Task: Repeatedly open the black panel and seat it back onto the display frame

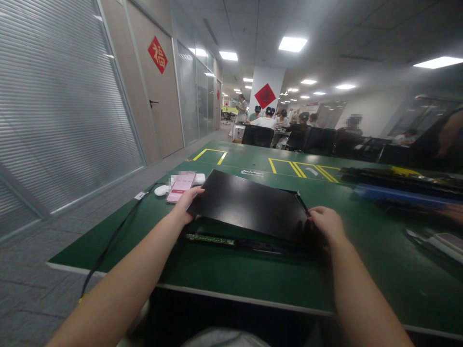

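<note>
A flat, dark, glossy rectangular panel (249, 202) is held tilted over the green table, its far left corner raised. My left hand (187, 205) grips its left edge, thumb on top and fingers underneath, partly hidden. At the right end, my right hand (327, 222) pinches the panel's edge, where a thin black edge strip (303, 201) runs along the side. Beneath the near edge lies a long narrow black bar (260, 246) with a green circuit board (210, 239) at its left end. The panel hides part of what is under it.
A phone (182, 187) leans by white rounded objects (161, 191) at the left. A black cable (115, 236) hangs over the left edge of the green table (119, 260). Yellow tape (294, 168) marks the far side. Dark strips and a blue piece (394, 193) lie right, near another person's hand (454, 212).
</note>
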A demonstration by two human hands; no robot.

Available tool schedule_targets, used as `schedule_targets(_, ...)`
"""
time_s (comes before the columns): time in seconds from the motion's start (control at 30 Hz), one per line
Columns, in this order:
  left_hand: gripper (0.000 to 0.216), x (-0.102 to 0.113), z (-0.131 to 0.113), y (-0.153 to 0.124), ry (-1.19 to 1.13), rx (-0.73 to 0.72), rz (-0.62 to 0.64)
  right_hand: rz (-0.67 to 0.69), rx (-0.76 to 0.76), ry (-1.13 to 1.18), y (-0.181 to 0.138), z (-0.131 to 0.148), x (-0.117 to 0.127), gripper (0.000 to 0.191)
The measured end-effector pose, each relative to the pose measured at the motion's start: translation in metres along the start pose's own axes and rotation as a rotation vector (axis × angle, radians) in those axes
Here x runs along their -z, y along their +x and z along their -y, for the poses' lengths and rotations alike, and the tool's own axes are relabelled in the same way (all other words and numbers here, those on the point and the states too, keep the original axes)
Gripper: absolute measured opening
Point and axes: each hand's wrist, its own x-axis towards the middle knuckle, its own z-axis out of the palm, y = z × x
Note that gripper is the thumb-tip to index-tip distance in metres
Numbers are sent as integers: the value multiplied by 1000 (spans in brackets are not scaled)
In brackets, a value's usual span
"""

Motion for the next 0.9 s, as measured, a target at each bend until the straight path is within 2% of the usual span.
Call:
schedule_targets(0.63,34,-2,-1,-3,50,-20,-26,18,-19,21,-3,4,4,33)
schedule_targets(0.9,46,6,2,5,89,-60,8,28,-64,54,-6,8,8,29)
